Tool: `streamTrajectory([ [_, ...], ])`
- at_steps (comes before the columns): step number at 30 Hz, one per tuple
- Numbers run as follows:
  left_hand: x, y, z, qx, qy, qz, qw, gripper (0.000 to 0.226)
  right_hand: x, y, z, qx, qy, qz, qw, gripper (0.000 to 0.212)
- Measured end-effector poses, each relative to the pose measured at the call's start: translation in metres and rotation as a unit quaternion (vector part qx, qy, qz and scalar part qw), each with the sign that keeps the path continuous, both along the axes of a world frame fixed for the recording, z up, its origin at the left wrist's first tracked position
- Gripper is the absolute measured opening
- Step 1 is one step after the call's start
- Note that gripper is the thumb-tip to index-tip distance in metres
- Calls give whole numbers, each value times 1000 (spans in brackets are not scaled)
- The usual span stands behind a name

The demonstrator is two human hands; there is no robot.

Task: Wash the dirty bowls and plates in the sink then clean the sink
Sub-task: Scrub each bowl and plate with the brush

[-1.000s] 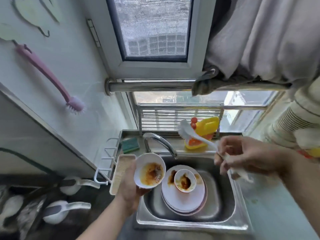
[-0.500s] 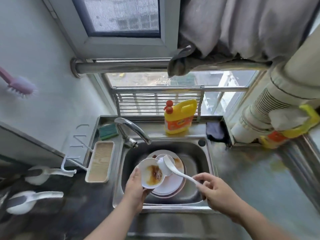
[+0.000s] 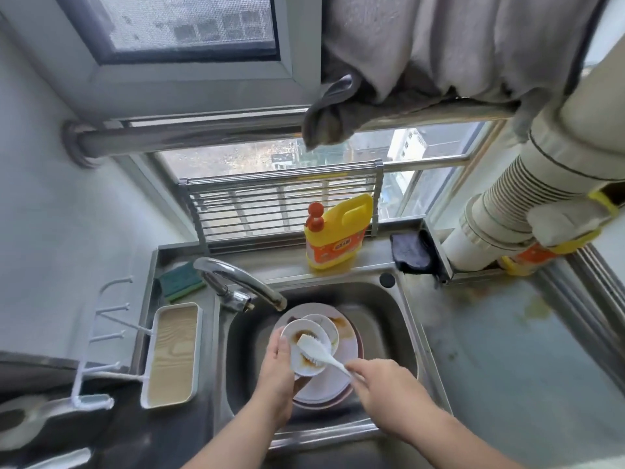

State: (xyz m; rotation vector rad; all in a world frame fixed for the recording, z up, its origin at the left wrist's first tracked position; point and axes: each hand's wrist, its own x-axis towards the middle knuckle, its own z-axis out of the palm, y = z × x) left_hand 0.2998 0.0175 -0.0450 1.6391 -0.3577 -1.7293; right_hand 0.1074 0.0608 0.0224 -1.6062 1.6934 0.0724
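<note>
Over the steel sink (image 3: 402, 319), a stained white bowl (image 3: 299, 358) is gripped at its left rim by the curled fingers of the left hand (image 3: 275, 374). A white dish brush (image 3: 318, 352) is pinched by its handle in the right hand (image 3: 382, 387), bristles pressed inside the bowl. Beneath the bowl, dirty plates (image 3: 338, 374) and a second bowl (image 3: 326, 328) are stacked in the sink, under the faucet (image 3: 243, 286). Behind the sink, a yellow detergent bottle (image 3: 338, 231) is stood.

You're standing in a small home kitchen, at a stainless steel sink (image 3: 402, 319) set under a window (image 3: 189, 25) that looks out on tall buildings. A curved chrome tap (image 3: 243, 282) reaches over the basin, with a yellow dish-soap bottle (image 3: 338, 231) and a green scouring sponge (image 3: 181, 282) on the ledge behind. Sauce-stained white plates (image 3: 341, 374) sit stacked in the sink, and grey cloths (image 3: 422, 49) hang from a metal rail (image 3: 189, 135) overhead.
</note>
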Motion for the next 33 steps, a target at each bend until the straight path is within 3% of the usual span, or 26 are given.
streamTrajectory([
  [5,-6,-6,-5,35,-5,10,999,28,12,-9,-4,0,-18,26,1000,21],
  [10,-3,-11,-14,52,-15,20,998,33,1,-11,-15,2,42,18,999,18],
  [15,-15,-6,-20,87,-15,16,996,36,19,0,1,54,-68,-60,994,24],
  [20,-16,-9,-23,80,3,25,996,39,1,-15,-1,21,57,-14,998,21],
  [25,-26,-8,-21,101,17,28,994,40,15,-9,10,62,-57,-82,993,23],
  [30,-24,-14,-22,87,14,32,996,38,1,-13,8,16,83,-13,996,23],
  [33,-23,-20,-20,79,-3,27,996,37,4,-1,15,57,1,-58,997,18],
])
